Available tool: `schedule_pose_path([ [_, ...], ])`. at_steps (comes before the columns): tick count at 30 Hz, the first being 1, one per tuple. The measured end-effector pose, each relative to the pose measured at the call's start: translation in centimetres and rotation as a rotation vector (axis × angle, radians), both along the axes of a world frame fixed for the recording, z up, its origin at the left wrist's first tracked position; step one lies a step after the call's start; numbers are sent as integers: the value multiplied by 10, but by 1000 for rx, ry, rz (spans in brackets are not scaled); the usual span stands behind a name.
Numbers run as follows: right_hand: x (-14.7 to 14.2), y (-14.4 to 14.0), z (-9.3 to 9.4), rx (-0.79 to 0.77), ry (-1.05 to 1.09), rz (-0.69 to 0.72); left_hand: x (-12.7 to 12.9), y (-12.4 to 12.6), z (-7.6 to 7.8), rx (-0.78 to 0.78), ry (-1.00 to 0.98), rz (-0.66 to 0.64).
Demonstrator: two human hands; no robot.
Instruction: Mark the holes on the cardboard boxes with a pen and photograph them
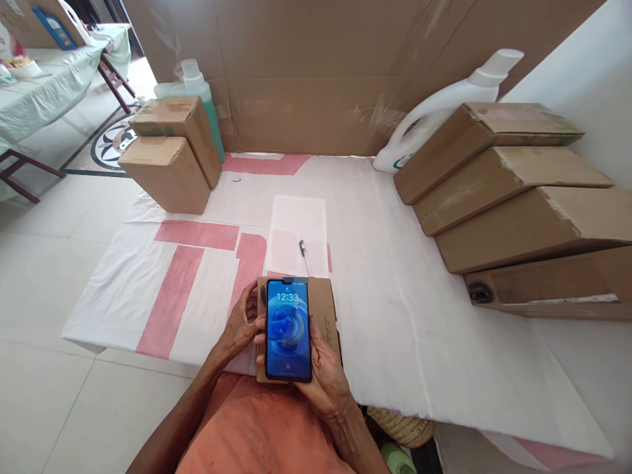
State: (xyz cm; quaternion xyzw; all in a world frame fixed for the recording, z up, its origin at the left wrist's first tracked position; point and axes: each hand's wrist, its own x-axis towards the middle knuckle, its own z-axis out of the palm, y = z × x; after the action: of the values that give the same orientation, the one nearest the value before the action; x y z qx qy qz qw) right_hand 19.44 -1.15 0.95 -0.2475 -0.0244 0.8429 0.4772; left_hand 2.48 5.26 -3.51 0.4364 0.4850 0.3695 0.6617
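A smartphone [288,336] with a lit blue screen reading 12:33 is in my right hand [326,372]. The thumb lies along its right edge, and fingertips show at its left edge. Under the phone is a small brown cardboard box [323,296] at the table's front edge, in front of my body. My left hand [244,322] is curled at the box's left side, its thumb close to the phone's edge; its other fingertips are partly hidden. Just beyond the box, a pen [303,250] lies on a white sheet of paper [296,210].
A white cloth with red markings covers the table [375,263]. Several cardboard boxes [503,217] lean in a row at right, by a white jug [444,105]. Two boxes [168,171] and a green bottle [212,118] stand at left. A large cardboard panel [306,79] closes the back.
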Motion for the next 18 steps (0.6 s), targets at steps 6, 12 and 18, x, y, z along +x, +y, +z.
schedule_pose_path([
  [6, 6, -1, 8, -23, -40, 4, 0, -1, 1, 7, 3, -1],
  [12, 26, -1, 45, 9, -138, -37, 0, -1, 3, 26, 17, -12],
  [18, 50, -7, 43, -34, -256, -119, -7, 3, 11, 27, 80, 8],
])
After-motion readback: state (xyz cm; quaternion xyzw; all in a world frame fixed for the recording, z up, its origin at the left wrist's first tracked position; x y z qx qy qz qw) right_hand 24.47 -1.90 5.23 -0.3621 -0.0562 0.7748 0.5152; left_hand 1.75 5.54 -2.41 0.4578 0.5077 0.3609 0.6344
